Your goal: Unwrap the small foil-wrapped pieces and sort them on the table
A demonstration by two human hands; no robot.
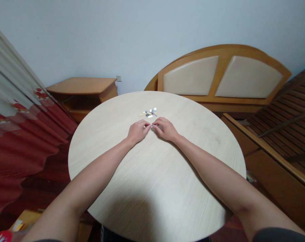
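Note:
My left hand (138, 131) and my right hand (166, 129) meet over the middle of a round, pale wood-grain table (152, 181). Between their fingertips is a small, thin piece (152, 125), light with a dark part, too small to name. Thumb and forefinger of each hand are pinched at its two ends. Just beyond the hands lies a loose pile of small flat pieces (149, 113), some white, some tan and some dark grey.
Behind the table stand a wooden cabinet (84, 84) at left and a bed headboard (223, 75) with cream panels at right. A slatted bed frame (270, 148) runs along the right side. A red and white curtain (23, 144) hangs at left.

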